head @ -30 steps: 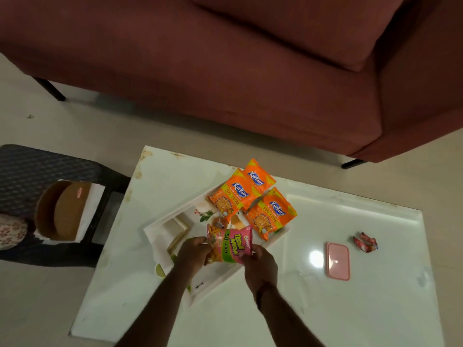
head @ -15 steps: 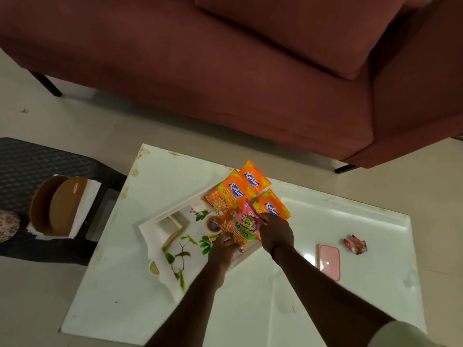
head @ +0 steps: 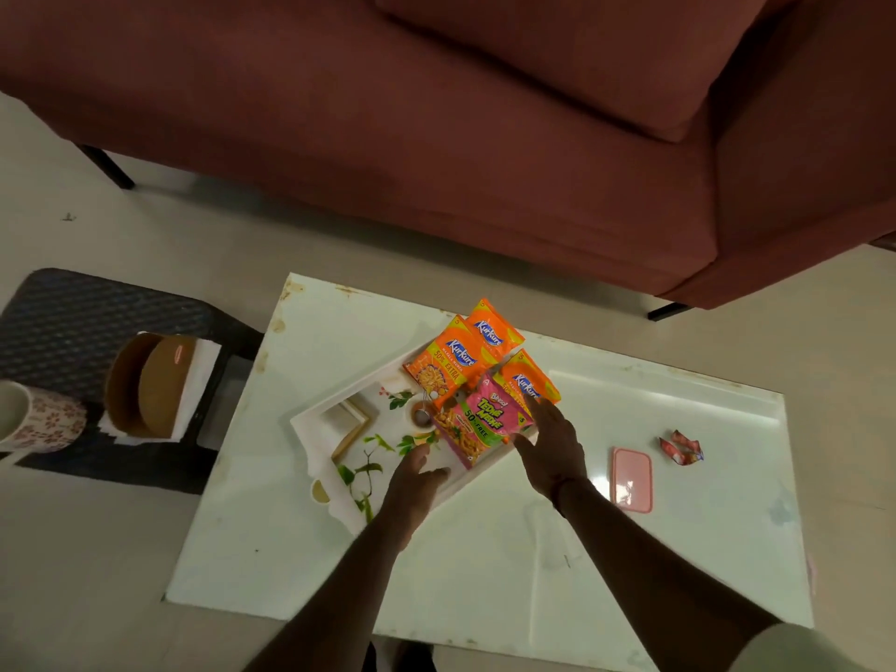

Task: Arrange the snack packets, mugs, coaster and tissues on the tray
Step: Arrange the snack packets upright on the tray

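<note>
A white tray (head: 324,429) with a leaf print lies on the white table (head: 485,565). Three orange snack packets (head: 448,363) rest on its far right end. A pink and green snack packet (head: 480,421) lies on the tray in front of them. My left hand (head: 414,482) hovers open over the tray's near edge, just left of the pink packet. My right hand (head: 550,441) is open at the packet's right side, fingers spread and close to it. A flowered mug (head: 36,419) and a brown coaster on white tissues (head: 160,385) stand on a dark stool at left.
A pink phone (head: 632,479) and a crumpled red wrapper (head: 681,446) lie on the table's right half. A dark red sofa (head: 436,114) fills the far side. The dark stool (head: 87,322) stands to the left of the table.
The pink packet went from both hands onto the tray, and both hands have let it go and opened. The view has shifted slightly.
</note>
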